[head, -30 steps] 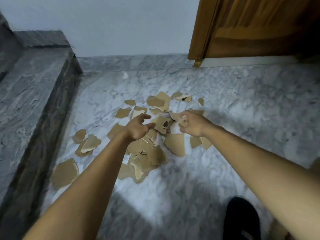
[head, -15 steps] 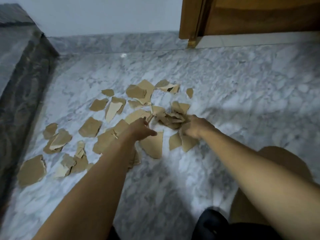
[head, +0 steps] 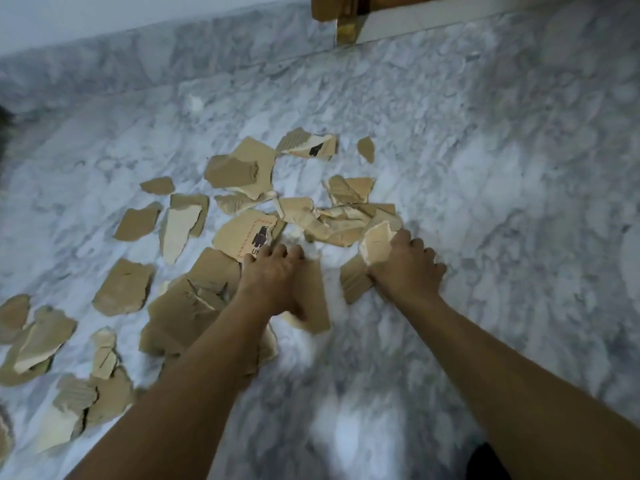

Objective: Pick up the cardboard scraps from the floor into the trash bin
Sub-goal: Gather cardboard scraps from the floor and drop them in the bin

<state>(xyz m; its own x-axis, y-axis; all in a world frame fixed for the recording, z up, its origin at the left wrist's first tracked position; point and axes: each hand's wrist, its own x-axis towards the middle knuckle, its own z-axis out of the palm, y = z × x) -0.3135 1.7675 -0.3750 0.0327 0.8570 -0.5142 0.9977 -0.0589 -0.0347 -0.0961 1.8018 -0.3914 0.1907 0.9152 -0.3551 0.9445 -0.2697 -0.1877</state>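
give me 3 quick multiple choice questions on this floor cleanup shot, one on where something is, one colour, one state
1. Where is the printed scrap?
A) against the door
B) just beyond the left hand fingertips
C) inside a bin

2. What colour is the floor?
A) grey-white marble
B) red
C) green

3. What is the right hand doing?
A) lying flat and open
B) staying out of view
C) gripping a cardboard scrap

Answers: B, its black figure shows right past those fingers; A, veined grey-white stone lies all round; C, the fingers curl round a pale torn piece.
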